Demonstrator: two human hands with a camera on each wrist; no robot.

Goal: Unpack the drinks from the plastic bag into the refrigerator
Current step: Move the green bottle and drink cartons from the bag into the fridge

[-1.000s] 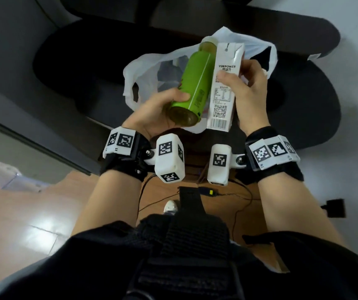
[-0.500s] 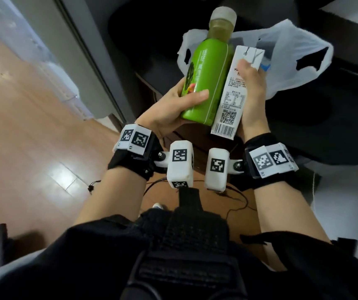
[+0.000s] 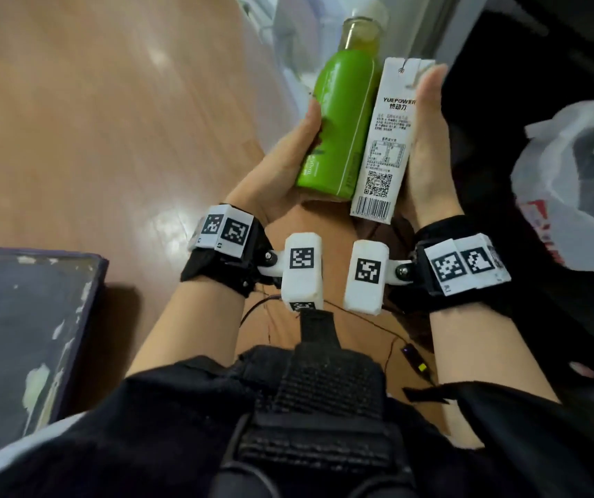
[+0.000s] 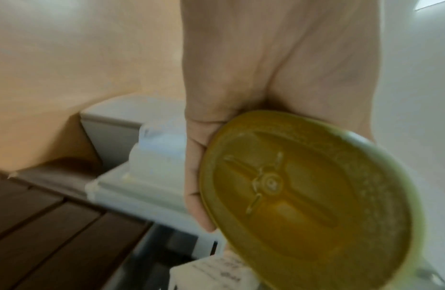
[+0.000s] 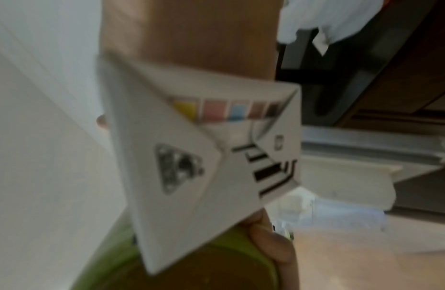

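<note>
2 drinks, green bottle (image 3: 338, 120) and carton (image 3: 385, 138), now over floor (image 3: 108, 120).

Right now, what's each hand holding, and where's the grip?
Left hand grips the green bottle around its lower body; right hand grips the white carton along its side.

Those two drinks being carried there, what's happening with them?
A person is carrying two drinks side by side. The left hand holds a green-labelled bottle with a pale cap, and the right hand holds a tall white drink carton printed with a barcode. The white plastic shopping bag lies off to the person's right on a dark surface, away from both hands. The drinks are out of the bag, held above a wooden floor; neither has been set down yet.
</note>
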